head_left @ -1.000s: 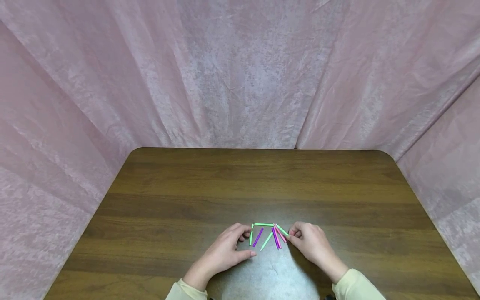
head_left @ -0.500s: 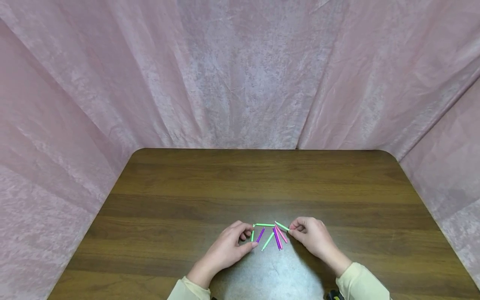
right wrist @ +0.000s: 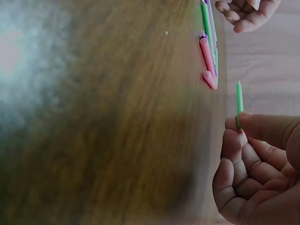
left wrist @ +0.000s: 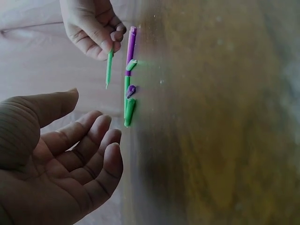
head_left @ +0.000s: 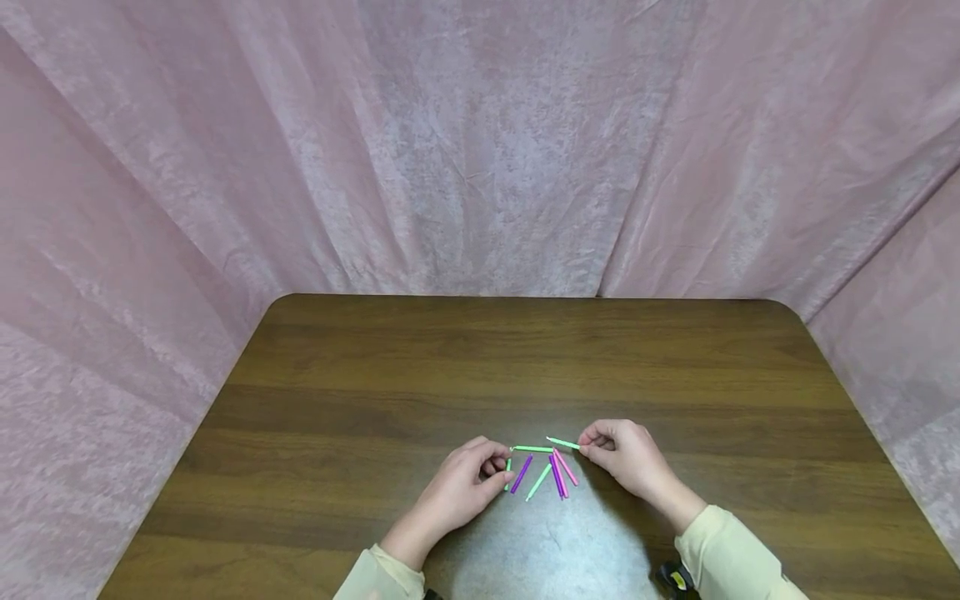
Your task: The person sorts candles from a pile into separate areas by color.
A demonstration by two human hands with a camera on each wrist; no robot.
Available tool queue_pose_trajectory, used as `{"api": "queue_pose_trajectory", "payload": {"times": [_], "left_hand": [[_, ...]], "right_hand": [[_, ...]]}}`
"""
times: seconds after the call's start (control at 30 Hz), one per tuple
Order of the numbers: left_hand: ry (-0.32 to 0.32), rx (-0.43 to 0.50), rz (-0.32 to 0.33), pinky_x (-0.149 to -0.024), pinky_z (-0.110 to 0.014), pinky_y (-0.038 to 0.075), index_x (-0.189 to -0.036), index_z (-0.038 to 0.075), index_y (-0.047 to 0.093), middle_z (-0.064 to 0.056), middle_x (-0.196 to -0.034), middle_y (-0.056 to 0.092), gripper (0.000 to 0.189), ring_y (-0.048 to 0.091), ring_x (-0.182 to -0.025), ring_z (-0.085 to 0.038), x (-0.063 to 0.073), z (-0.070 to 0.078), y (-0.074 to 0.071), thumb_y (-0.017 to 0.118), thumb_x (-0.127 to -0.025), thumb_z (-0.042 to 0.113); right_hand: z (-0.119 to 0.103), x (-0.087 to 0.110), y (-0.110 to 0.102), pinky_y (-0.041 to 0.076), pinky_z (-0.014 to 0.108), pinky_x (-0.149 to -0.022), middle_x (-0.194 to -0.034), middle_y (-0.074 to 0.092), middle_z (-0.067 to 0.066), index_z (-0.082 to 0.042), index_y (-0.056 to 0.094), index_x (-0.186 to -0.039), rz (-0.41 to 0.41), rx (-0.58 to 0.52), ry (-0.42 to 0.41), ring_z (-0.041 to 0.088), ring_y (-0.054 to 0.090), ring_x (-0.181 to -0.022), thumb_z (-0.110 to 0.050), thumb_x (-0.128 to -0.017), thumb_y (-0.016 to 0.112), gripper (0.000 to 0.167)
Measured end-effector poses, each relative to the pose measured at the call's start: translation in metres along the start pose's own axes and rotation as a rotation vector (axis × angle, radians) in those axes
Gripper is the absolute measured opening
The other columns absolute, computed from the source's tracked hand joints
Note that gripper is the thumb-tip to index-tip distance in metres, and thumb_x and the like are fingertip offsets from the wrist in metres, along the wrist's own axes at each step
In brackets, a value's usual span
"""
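My right hand pinches one end of a thin green candle between thumb and index finger. Its wick end points left, and it is raised off the table in the right wrist view. My left hand has relaxed fingers and nothing between them; in the left wrist view its thumb stands apart from the fingers. Beside its fingertips lies another green candle, partly hidden. A green candle lies crosswise at the back. Nearer are a purple candle, a slanted green candle, a second purple candle and pink candles.
The brown wooden table reaches back to a pink velvet curtain, which also hangs on both sides. A small black object shows beside the right sleeve.
My right hand has moved away from me, lifting the green candle off the pink ones and turning it flatter. My left thumb has closed in toward its fingers.
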State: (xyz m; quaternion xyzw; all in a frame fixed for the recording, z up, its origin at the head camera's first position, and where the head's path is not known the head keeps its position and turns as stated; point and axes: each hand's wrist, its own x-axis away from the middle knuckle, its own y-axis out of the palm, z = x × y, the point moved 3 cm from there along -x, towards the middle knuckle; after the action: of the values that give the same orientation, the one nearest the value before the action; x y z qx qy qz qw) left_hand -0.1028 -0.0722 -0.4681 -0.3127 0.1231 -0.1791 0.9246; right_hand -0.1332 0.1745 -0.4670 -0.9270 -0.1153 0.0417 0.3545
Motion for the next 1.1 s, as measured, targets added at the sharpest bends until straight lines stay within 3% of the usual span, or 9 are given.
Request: {"api": "queue_pose_trajectory", "payload": {"times": [0.6,0.9,1.1], "left_hand": [[-0.011,-0.007,0.008,-0.075,-0.026,0.049,-0.106,0.003,0.068,-0.001,-0.090,0.063,0.021,0.060,-0.081,-0.014,-0.004,-0.001,0.002,0.072,-0.086,0.011],[0.023,-0.045,0.019,-0.075,-0.027,0.049,-0.104,0.002,0.068,-0.004,-0.090,0.063,0.022,0.060,-0.081,-0.016,-0.007,-0.002,0.001,0.074,-0.084,0.010],[-0.006,-0.072,0.006,-0.077,-0.024,0.048,-0.105,0.003,0.068,-0.003,-0.092,0.063,0.023,0.059,-0.083,-0.016,-0.009,-0.001,-0.002,0.074,-0.085,0.013]], "right_hand": [[0.000,-0.016,0.002,0.048,0.023,-0.063,-0.075,0.068,-0.003,-0.002,0.071,-0.086,0.013,-0.090,0.019,0.007,0.059,-0.067,-0.008,-0.083,0.073,0.007],[0.002,-0.026,0.003,0.048,0.022,-0.062,-0.076,0.069,-0.001,-0.002,0.072,-0.086,0.011,-0.107,0.030,0.007,0.059,-0.065,-0.009,-0.085,0.073,0.008],[0.006,-0.031,0.004,0.047,0.022,-0.061,-0.076,0.069,0.000,-0.003,0.073,-0.086,0.015,-0.116,0.027,0.006,0.058,-0.064,-0.008,-0.084,0.074,0.006]]}}
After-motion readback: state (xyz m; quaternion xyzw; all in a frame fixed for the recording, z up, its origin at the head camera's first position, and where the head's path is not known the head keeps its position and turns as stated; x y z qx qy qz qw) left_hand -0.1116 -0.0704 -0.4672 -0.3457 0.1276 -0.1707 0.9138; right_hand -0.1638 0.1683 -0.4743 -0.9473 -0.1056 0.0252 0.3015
